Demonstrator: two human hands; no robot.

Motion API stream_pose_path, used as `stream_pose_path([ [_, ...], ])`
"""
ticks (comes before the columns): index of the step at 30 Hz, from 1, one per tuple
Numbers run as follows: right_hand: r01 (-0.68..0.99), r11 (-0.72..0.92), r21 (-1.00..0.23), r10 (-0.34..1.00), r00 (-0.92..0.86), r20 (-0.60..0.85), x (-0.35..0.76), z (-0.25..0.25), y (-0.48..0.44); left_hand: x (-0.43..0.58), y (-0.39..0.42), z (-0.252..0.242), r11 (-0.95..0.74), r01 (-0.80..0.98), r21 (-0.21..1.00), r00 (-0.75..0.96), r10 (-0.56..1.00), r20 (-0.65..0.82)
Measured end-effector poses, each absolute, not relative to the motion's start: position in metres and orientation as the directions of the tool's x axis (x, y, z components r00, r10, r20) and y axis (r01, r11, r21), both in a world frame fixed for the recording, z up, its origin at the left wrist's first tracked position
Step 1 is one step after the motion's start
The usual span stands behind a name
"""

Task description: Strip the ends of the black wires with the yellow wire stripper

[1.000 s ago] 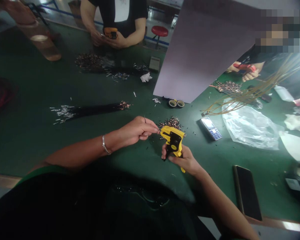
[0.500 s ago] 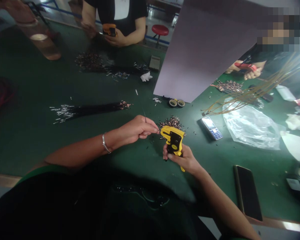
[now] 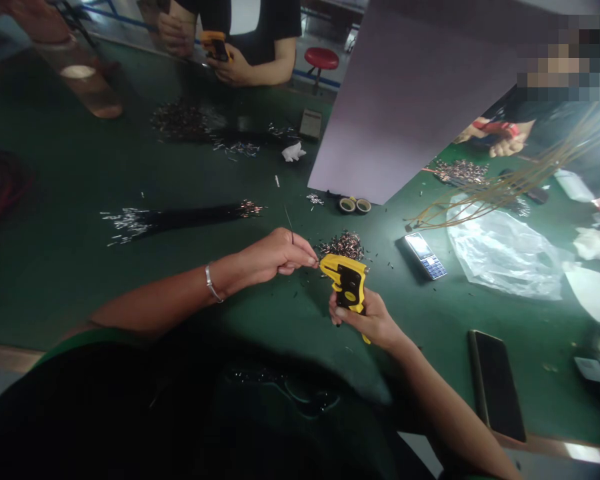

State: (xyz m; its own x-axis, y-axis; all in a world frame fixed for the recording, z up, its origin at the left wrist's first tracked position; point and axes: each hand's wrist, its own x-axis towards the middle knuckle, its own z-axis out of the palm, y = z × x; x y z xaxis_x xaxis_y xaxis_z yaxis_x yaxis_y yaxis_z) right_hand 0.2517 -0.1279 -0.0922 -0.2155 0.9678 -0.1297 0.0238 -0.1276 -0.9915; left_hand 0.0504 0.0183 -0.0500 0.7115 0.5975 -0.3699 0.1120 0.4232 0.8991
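Note:
My left hand [image 3: 283,255] pinches a thin dark wire [image 3: 289,223], which sticks up behind the fingers. Its fingertips meet the nose of a yellow-and-black wire stripper [image 3: 349,280]. Wrapped round the tool's handles is my right hand [image 3: 367,316]. Just beyond the stripper lies a pile of stripped wire ends [image 3: 344,245], dark with coppery glints. To the left, a bundle of black wires [image 3: 190,215] rests on the green table, with silvery tips at one end and copper at the other. The wire's end at the stripper's jaws is too small to make out.
A keypad phone [image 3: 424,256], a clear plastic bag [image 3: 505,253] and a smartphone [image 3: 497,383] lie to the right. Two tape rolls [image 3: 355,205] sit by a grey upright panel [image 3: 405,93]. Across the table, a co-worker holds an orange tool [image 3: 215,45]; another holds a red one [image 3: 497,127].
My hands and the stripper have barely shifted, with the tool's handles seeming a little closer together. The co-worker's free hand opposite has risen away from the orange tool.

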Motion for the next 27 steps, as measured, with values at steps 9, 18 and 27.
stream_pose_path([
  [9, 0.084, -0.129, -0.988, 0.965, -0.217, -0.144, 0.252, -0.091, -0.130, 0.051, 0.017, -0.041, 0.390, 0.141, 0.910, 0.711, 0.600, -0.367],
  [18, 0.214, -0.091, -0.972, 0.970, -0.201, -0.136, 0.249, -0.091, -0.131, 0.053, 0.016, -0.039, 0.295, 0.195, 0.935, 0.676, 0.650, -0.347],
  [27, 0.368, -0.021, -0.930, 0.983, -0.160, -0.085, 0.244, -0.087, -0.129, 0.053, 0.020, -0.046, 0.145, 0.248, 0.958, 0.665, 0.694, -0.277],
])
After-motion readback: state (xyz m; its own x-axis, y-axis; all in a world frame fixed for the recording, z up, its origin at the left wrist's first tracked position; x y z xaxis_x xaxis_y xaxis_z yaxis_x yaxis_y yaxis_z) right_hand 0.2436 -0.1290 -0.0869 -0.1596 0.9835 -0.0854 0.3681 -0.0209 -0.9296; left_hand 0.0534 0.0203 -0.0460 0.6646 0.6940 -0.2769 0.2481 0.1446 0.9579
